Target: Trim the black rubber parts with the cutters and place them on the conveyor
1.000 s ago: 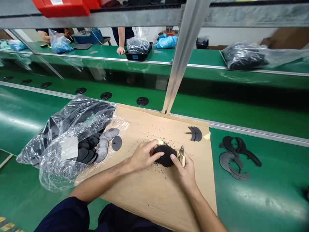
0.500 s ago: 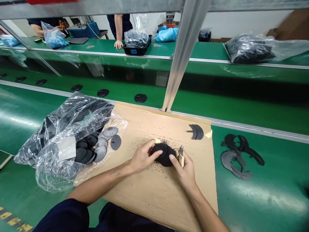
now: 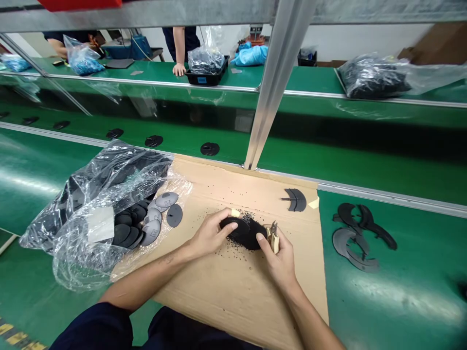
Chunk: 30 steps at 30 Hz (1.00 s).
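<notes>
Nothing is reading clearly: the stamped marks on the gray disc (image 3: 167,199) and the blue label (image 3: 202,78) on the black tray (image 3: 215,78) are showing too small to make out.

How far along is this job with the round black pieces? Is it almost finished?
Not nearly, it looks. Done: curved scraps lie on the green bench, beside the cardboard sheet. In hand: the left hand grips a black disc, and the right hand holds small snips among black crumbs. Left: a heap of discs lies in the plastic bag, too many to count.
</notes>
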Motion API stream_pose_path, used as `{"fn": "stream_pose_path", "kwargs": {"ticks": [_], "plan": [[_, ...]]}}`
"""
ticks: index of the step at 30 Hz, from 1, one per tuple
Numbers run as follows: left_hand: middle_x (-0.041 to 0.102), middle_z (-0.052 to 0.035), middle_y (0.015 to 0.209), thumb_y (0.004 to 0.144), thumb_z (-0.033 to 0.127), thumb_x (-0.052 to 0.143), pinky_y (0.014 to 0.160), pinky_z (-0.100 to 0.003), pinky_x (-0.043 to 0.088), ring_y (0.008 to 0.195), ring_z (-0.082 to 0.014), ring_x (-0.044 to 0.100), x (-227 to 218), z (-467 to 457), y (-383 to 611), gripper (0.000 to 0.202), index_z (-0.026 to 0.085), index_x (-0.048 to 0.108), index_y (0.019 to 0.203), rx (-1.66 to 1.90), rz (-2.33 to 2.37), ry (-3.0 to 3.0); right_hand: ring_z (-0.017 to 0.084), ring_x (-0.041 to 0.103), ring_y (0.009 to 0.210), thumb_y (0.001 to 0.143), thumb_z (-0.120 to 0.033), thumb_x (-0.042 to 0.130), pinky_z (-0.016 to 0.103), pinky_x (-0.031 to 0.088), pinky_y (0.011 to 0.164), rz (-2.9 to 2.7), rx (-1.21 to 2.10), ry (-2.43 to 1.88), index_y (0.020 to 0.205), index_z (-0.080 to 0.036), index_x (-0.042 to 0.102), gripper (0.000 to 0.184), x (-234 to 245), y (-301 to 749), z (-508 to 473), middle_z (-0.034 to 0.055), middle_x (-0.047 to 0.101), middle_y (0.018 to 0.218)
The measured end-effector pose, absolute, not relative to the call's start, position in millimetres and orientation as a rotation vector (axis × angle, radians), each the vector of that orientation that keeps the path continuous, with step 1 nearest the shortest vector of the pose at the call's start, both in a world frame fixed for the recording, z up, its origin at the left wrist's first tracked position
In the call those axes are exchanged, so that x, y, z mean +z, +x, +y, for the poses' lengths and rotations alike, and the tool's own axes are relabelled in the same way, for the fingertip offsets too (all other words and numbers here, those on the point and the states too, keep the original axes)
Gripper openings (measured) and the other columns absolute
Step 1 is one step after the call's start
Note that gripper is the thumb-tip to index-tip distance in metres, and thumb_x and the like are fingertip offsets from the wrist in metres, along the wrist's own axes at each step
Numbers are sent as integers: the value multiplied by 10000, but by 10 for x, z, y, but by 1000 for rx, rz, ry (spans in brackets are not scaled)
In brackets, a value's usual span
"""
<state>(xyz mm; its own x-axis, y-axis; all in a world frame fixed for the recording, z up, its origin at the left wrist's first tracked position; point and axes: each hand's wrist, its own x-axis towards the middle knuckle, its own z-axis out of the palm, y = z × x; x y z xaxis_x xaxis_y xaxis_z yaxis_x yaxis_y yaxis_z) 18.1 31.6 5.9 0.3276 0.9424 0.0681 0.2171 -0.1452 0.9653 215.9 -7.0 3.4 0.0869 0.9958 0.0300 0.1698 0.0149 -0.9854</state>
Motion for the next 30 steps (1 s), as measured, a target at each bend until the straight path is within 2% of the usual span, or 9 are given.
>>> {"fn": "stream_pose_path", "kwargs": {"ticks": [2,6,10,12,16,18,21,26,30], "plan": [[690,-77,1035,975,318,548,857,-306,531,956,-198,656,48,307,169,174,185,629,1053,876,1134,1707,185,572,716,881,-463,653,293,511,679,-1311,1050,-1351,940,-201,644,269,31,2147,-96,30,641,801],[669,-34,936,907,394,648,632,-248,515,740,-157,638,-13,278,185,273,200,575,1085,828,1181,1480,189,562,718,889,-471,631,294,504,668,-1350,1057,-1357,889,-203,623,267,15,2125,-154,26,616,777],[676,-50,1007,864,431,698,760,-260,540,902,-178,656,-10,308,192,365,183,593,1110,893,1065,1277,190,567,753,899,-466,613,293,496,692,-1354,1047,-1377,888,-200,615,266,17,2137,-175,30,626,809],[674,-54,1007,869,444,694,754,-247,542,909,-172,652,12,330,182,381,176,605,1124,848,1010,1242,180,554,737,895,-460,619,283,486,679,-1354,1038,-1385,881,-198,615,263,29,2147,-174,23,614,795],[649,-34,944,857,497,700,448,-162,438,605,-86,571,6,349,178,469,182,563,1176,772,1015,1163,179,565,731,887,-466,637,282,496,680,-1350,1081,-1355,891,-195,628,271,56,2151,-156,21,625,795],[636,-15,896,828,517,728,386,-141,381,508,-49,504,-9,359,187,513,178,551,1171,771,1021,1113,194,600,769,887,-471,640,293,514,709,-1342,1111,-1328,932,-196,645,279,62,2148,-144,32,659,833],[656,-15,907,741,496,819,425,-137,416,510,-35,510,-5,383,200,596,177,549,1167,779,961,1017,207,628,799,880,-480,654,305,529,739,-1324,1133,-1306,978,-194,658,302,60,2152,-123,46,686,880],[703,-63,1043,605,357,934,682,-215,547,806,-145,684,26,424,208,740,201,535,1209,885,900,896,200,611,754,867,-501,670,303,518,707,-1320,1086,-1328,966,-202,667,315,45,2177,-91,40,673,848],[704,-61,980,691,407,881,841,-284,556,904,-176,685,49,443,191,577,169,570,1115,963,927,964,199,607,736,860,-505,676,308,513,696,-1316,1073,-1347,961,-198,673,323,41,2172,-83,38,667,829]]}}
